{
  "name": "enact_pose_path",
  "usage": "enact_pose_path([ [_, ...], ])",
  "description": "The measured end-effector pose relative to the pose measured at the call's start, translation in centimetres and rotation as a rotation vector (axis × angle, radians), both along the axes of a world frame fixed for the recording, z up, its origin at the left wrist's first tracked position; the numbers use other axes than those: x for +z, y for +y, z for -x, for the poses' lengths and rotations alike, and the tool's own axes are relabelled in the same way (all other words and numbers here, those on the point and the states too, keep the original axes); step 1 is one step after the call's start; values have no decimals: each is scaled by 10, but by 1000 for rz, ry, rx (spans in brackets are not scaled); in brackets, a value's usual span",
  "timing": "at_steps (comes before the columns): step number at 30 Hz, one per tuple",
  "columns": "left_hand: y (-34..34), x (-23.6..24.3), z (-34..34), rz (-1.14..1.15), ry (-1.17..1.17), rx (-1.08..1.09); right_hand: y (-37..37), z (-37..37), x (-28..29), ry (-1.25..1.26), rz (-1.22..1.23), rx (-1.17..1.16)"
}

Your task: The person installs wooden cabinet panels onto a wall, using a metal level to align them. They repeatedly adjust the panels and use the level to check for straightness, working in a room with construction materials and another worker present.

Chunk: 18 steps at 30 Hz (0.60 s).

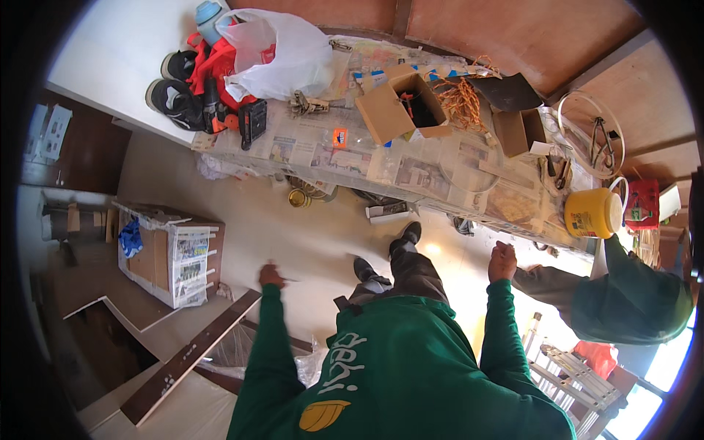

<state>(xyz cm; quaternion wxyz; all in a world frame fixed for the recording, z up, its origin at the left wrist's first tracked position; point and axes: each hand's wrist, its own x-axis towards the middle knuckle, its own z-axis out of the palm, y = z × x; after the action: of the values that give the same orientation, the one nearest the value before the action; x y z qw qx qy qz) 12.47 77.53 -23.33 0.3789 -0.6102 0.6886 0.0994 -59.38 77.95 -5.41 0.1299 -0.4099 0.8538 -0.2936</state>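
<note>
My left hand (271, 276) hangs low over the floor, smeared by motion. A thin dark streak beside it may be a finger or a slim object; I cannot tell. My right hand (502, 262) is raised in front of the paper-covered bench (345, 158), fingers curled together. Whatever it may hold is too small to make out. Both forearms wear green sleeves. On the bench, beyond my hands, stand an open cardboard box (389, 116) and a tangle of orange cord (460, 103). A yellow bucket (589, 213) stands at the bench's right end.
Another person in green (623, 301) bends at the right, near a folded ladder (576, 381). At the left are a taped carton (180, 257) and a long brown board (191, 356). A white plastic bag (282, 55), shoes (176, 103) and a power tool (220, 110) lie at the far left.
</note>
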Motion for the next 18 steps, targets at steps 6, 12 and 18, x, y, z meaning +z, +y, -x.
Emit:
enact_pose_path([
  [6, -80, 48, 315, -137, 1028, 851, -6, -10, 44, 62, -58, 57],
  [12, -125, 171, 315, -193, 1246, 886, -35, -27, 58, -67, 27, 62],
  [18, -13, 76, 112, 564, 971, 186, -74, -60, 58, -138, 106, 304],
])
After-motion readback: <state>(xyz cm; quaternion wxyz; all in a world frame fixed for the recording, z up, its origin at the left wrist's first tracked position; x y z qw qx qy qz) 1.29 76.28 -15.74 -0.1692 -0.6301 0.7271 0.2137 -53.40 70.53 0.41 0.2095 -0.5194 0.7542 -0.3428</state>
